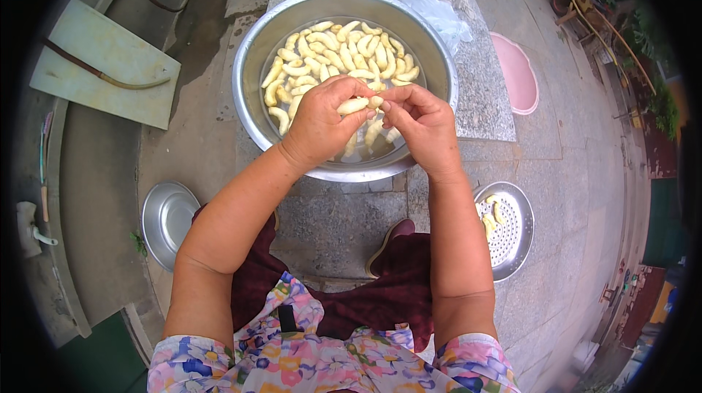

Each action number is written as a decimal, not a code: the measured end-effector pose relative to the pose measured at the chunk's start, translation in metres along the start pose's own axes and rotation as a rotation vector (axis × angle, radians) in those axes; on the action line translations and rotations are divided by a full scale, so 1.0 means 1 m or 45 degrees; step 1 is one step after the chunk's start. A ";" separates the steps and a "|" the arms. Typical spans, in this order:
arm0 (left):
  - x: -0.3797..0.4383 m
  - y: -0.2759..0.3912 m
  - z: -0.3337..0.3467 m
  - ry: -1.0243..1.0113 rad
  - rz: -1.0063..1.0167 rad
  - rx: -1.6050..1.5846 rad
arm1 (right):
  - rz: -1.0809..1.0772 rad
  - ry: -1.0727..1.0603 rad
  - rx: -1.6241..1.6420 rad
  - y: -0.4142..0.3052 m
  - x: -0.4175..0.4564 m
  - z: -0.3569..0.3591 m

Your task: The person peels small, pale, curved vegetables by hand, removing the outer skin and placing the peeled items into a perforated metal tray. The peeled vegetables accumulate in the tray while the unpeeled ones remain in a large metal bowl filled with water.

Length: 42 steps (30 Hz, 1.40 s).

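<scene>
My left hand point(323, 119) holds a pale yellow, finger-shaped vegetable point(352, 106) between thumb and fingers. At its right end is a small rounded pale piece point(375, 102), pinched by the thumb and fingertips of my right hand point(425, 127). Whether the two are joined cannot be made out. Both hands are above the near half of a large round metal basin point(245, 99). Many similar curved pale vegetables point(329, 56) lie in the basin's water. My wrists and hands hide part of its near side.
The basin stands on a grey stone slab point(485, 91), beside a clear plastic bag point(433, 14). A perforated metal tray point(513, 239) with several pale pieces is at right, an empty metal bowl point(167, 223) at left. A pink plastic tub point(515, 72) lies beyond the slab.
</scene>
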<state>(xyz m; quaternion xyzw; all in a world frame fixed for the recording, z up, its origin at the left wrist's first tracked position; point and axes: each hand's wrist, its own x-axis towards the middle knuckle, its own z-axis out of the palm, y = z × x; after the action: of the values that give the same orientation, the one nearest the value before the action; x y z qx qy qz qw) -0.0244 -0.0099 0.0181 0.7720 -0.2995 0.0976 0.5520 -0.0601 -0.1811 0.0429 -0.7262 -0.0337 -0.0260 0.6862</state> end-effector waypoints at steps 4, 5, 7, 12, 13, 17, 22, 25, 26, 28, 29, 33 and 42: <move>-0.001 0.002 -0.001 -0.149 -0.346 -0.197 | 0.008 0.106 -0.188 0.017 0.003 -0.002; 0.001 0.004 -0.002 -0.188 -0.414 -0.242 | 0.015 0.104 -0.178 0.019 0.004 -0.003; 0.002 0.004 -0.003 -0.214 -0.503 -0.301 | 0.027 0.093 -0.156 0.023 0.006 -0.003; 0.001 -0.012 -0.001 -0.108 -0.608 -0.537 | 0.053 0.020 -0.550 0.026 0.008 -0.009; 0.002 -0.011 -0.001 -0.059 -0.650 -0.601 | 0.065 0.002 -0.678 0.026 0.008 -0.009; 0.006 -0.020 -0.003 0.094 -0.797 -0.786 | 0.061 -0.287 -1.476 0.019 0.014 -0.004; 0.005 -0.023 -0.005 0.122 -0.802 -0.899 | 0.295 -0.728 -1.784 0.044 0.031 0.004; 0.006 -0.023 -0.006 0.143 -0.808 -0.846 | 0.253 -0.794 -1.760 0.048 0.031 0.000; 0.006 -0.023 -0.006 0.147 -0.812 -0.824 | 0.218 -0.799 -1.738 0.045 0.030 0.000; 0.006 -0.024 -0.006 0.127 -0.826 -0.800 | 0.219 -0.790 -1.621 0.033 0.027 0.003; 0.006 -0.025 -0.006 0.117 -0.833 -0.787 | 0.219 -0.785 -1.562 0.029 0.026 0.004; 0.006 -0.028 -0.004 0.120 -0.824 -0.678 | 0.296 -0.868 -1.537 0.023 0.028 0.003; 0.006 -0.022 -0.006 0.008 -0.954 -0.632 | -0.102 -0.317 -0.836 0.007 0.019 -0.014</move>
<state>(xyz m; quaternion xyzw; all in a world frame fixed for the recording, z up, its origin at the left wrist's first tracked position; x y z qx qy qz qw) -0.0057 -0.0025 0.0060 0.6711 -0.0118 -0.1817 0.7187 -0.0401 -0.1948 0.0387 -0.9037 -0.1352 0.0265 0.4053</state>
